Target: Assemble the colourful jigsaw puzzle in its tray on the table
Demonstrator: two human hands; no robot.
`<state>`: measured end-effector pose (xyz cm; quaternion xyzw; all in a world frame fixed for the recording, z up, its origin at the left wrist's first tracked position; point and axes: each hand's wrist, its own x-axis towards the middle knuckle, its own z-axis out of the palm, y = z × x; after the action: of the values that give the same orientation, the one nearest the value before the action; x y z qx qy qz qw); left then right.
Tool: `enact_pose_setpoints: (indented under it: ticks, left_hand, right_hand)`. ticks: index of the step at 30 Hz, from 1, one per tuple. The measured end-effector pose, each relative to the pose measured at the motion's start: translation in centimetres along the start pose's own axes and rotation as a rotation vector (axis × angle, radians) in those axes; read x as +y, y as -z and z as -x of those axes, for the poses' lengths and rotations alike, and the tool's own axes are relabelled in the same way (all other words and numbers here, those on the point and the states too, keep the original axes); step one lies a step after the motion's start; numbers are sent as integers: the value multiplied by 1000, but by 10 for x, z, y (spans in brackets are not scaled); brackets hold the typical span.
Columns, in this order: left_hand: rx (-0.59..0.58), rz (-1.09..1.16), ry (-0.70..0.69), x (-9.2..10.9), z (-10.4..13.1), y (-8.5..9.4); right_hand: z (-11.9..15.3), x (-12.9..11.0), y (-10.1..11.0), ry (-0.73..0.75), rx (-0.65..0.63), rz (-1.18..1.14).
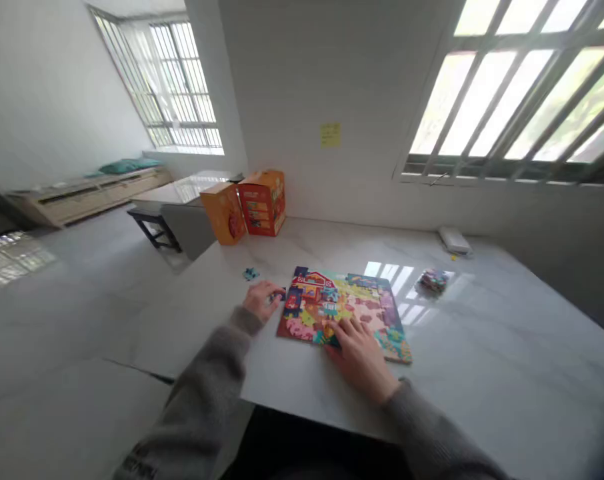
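Note:
A colourful jigsaw puzzle (365,310) lies on the white marbled table, with a red barn in its upper left part. At its left edge, my left hand (262,301) pinches a small dark puzzle piece (282,292). My right hand (358,350) rests on the puzzle's lower middle, fingers stretched out over the pieces and covering some of them. A few loose blue puzzle pieces (251,274) lie beyond my left hand. To the right of the puzzle sits a small multicoloured heap (433,281), too blurred to make out fully.
Two orange boxes (262,203) stand at the table's back left corner. A white flat object (454,241) lies against the wall, with a tiny yellow thing beside it. A yellow note (331,135) is on the wall. A black stool (155,227) stands further left.

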<state>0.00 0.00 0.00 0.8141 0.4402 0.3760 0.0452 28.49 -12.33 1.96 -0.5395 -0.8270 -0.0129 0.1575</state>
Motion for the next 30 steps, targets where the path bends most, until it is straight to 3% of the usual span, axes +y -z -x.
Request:
enact_pose_setpoints:
  ticks: [7,12,15,21,30]
  left_hand:
    - [35,-29,64,-17,1,1]
    - [142,-179,315,-57,-4,14]
    - [72,-335,453,-81,-9,24]
    - [-181,-370,515,-103,-20,34]
    - [-169,-377,465,-108,-26,31]
  right_hand:
    - [-3,-2,-6,-34,37,5]
    - [-4,-3,-7,-23,55,-8]
    - [-4,-2,-6,-19,51,-11]
    - [-4,0,-6,-20,65,-25]
    - [0,1,-5,-17,73,-58]
